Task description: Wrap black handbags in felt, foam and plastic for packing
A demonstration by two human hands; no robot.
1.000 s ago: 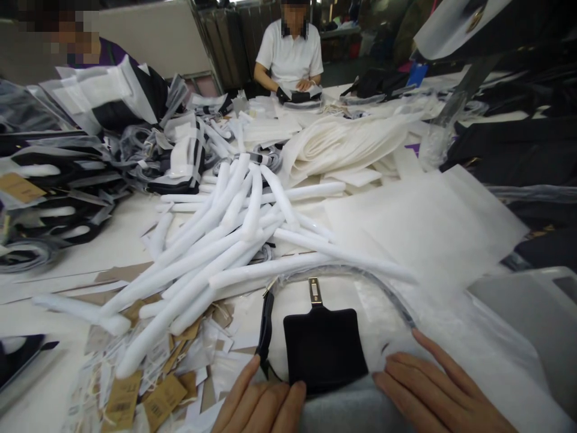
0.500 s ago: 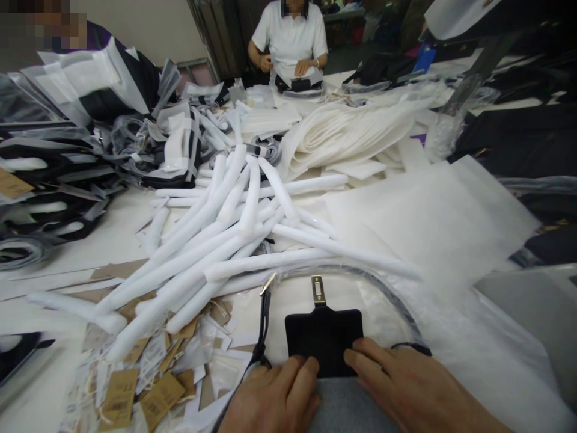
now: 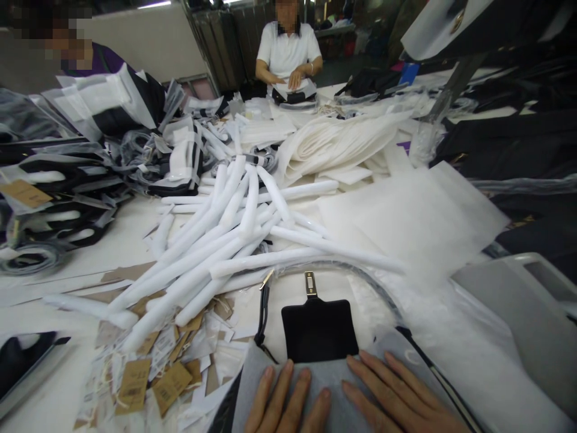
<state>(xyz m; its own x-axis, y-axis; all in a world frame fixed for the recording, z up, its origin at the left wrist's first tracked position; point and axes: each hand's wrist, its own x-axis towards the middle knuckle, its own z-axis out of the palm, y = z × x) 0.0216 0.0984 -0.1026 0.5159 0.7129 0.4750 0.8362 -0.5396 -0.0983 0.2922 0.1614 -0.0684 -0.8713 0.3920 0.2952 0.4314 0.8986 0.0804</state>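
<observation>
A black handbag (image 3: pixel 225 404) lies in front of me, its curved handle (image 3: pixel 383 288) wrapped in clear film. Over the bag's body is a sheet of greyish tissue paper (image 3: pixel 333 376). Beyond the sheet's far edge shows a black closure tab (image 3: pixel 319 331) with a gold clasp plate (image 3: pixel 309 284). My left hand (image 3: pixel 288 403) rests flat on the paper, fingers apart. My right hand (image 3: pixel 392 397) lies flat beside it on the right, fingers spread. Neither hand grasps anything.
White foam tubes (image 3: pixel 225 228) are heaped beyond the bag. Brown hang tags (image 3: pixel 171 385) lie at left. White sheets (image 3: pixel 406 210) and a folded white stack (image 3: pixel 333 144) lie at right and back. Wrapped black bags (image 3: pixel 67 198) are piled left. A person (image 3: pixel 289 54) sits opposite.
Both hands have gone from curled fingers at the paper's edge beside the black tab to lying flat on the paper, with fingers spread. More of the paper and tab shows.
</observation>
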